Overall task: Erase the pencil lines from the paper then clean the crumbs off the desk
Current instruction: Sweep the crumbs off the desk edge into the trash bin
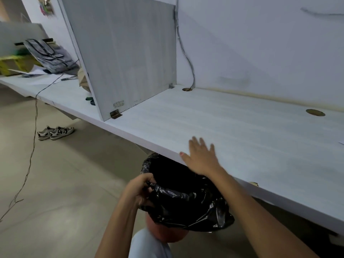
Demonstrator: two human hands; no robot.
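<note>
My right hand (pixel 202 157) lies flat with spread fingers on the white desk (pixel 242 131), right at its front edge. My left hand (pixel 142 189) grips the rim of a bin lined with a black plastic bag (pixel 186 198). The bin is held just below the desk edge, under my right hand, with its mouth facing up. A reddish bin body (pixel 163 231) shows under the bag. No crumbs are distinguishable on the blurred desk surface. Only a tiny white corner at the right frame edge (pixel 341 143) might be the paper.
A grey divider panel (pixel 122 58) stands on the desk at left. Two cable holes (pixel 187 89) (pixel 315 112) sit near the back wall, a cable entering the left one. Beyond the divider lie a bag (pixel 50 54) and papers. Sneakers (pixel 55 132) and a loose wire rest on the floor.
</note>
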